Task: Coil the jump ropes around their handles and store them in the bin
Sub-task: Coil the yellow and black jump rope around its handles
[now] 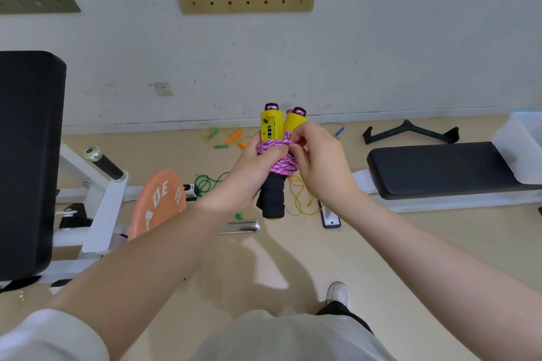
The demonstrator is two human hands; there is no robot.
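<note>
I hold a jump rope bundle in front of me: two yellow handles (272,125) with black foam grips (272,198), side by side and upright, with pink braided rope (278,155) coiled tightly around their middle. My left hand (252,173) grips the handles over the coil. My right hand (318,161) pinches the rope at the upper right of the coil. More jump ropes lie loose on the floor beyond: a green one (206,183), an orange-handled one (234,138) and a yellow one (299,202). A translucent bin (520,146) stands on the bench at the right edge.
A black padded bench (434,167) stretches across the right. At left stand a weight machine with a black pad (26,161) and an orange weight plate (158,202). A black cable-row handle (410,132) lies by the wall. My shoe (338,293) is on the tan floor.
</note>
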